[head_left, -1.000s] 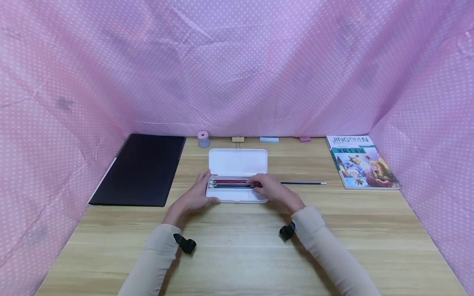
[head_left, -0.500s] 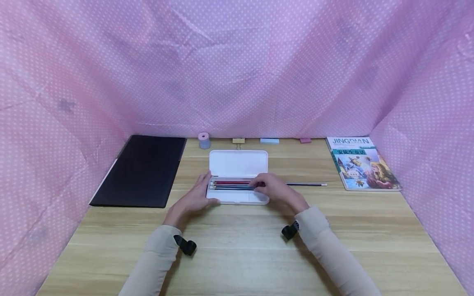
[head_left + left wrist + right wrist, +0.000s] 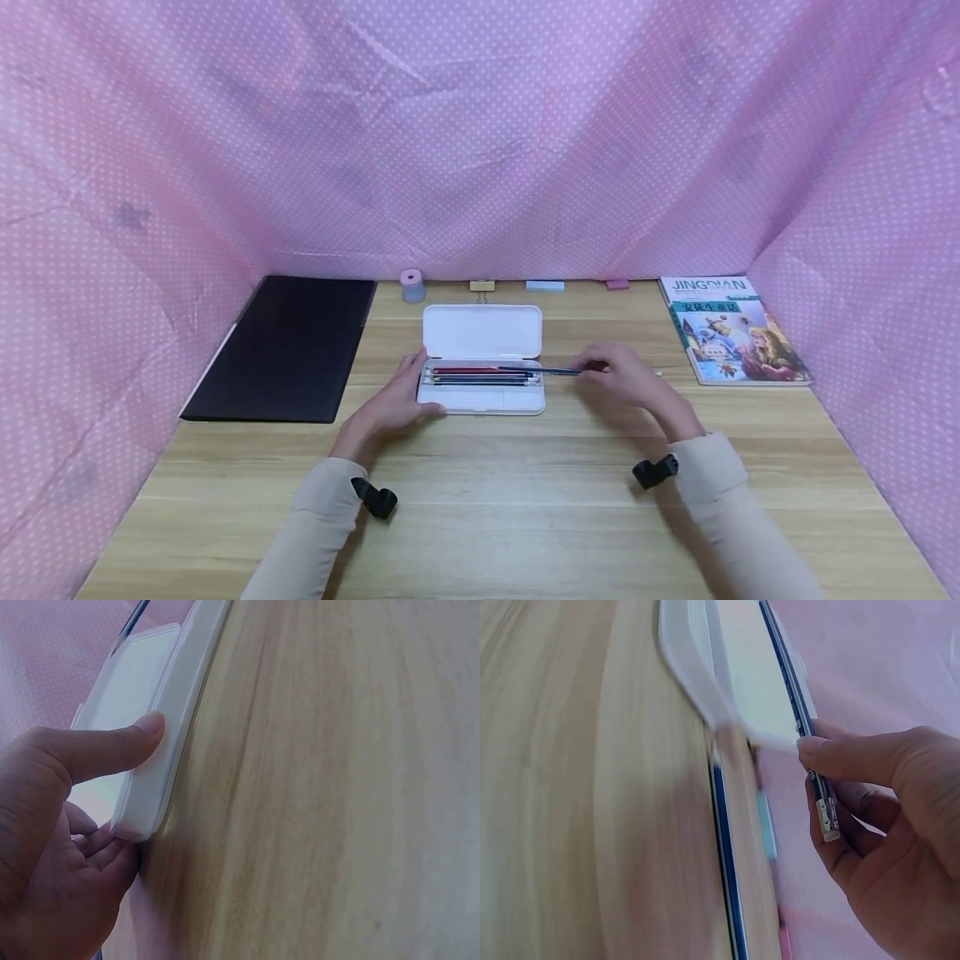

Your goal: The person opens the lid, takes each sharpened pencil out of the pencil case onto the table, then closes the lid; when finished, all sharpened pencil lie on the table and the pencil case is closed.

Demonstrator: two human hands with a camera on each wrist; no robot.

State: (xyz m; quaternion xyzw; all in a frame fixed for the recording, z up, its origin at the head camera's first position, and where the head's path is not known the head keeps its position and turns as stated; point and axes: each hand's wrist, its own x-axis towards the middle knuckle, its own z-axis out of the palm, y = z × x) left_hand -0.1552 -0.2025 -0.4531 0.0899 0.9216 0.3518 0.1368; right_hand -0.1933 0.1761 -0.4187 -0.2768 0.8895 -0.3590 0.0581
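A white pencil case (image 3: pixel 486 400) lies with its lid (image 3: pixel 482 331) raised, several red and dark pencils (image 3: pixel 483 381) inside. My left hand (image 3: pixel 393 400) grips its left end; in the left wrist view the thumb presses on the front wall and the fingers curl round the end. My right hand (image 3: pixel 618 377), right of the case, pinches a dark blue pencil (image 3: pixel 786 664) between thumb and fingers near its white eraser end. Its tip reaches back over the case. Another blue pencil (image 3: pixel 727 859) lies on the table beneath, mostly hidden by the hand in the head view.
A black folder (image 3: pixel 281 346) lies at left, a magazine (image 3: pixel 735 329) at right. Along the back stand a pink-and-grey cylinder (image 3: pixel 412 286), a yellow binder clip (image 3: pixel 482 286), a pale blue block (image 3: pixel 545 286) and a pink block (image 3: pixel 618 284). Dotted pink cloth (image 3: pixel 480 167) encloses the table.
My right hand has moved from inside the case out to the right, now with a blue pencil in its fingers. My left hand has stayed on the case.
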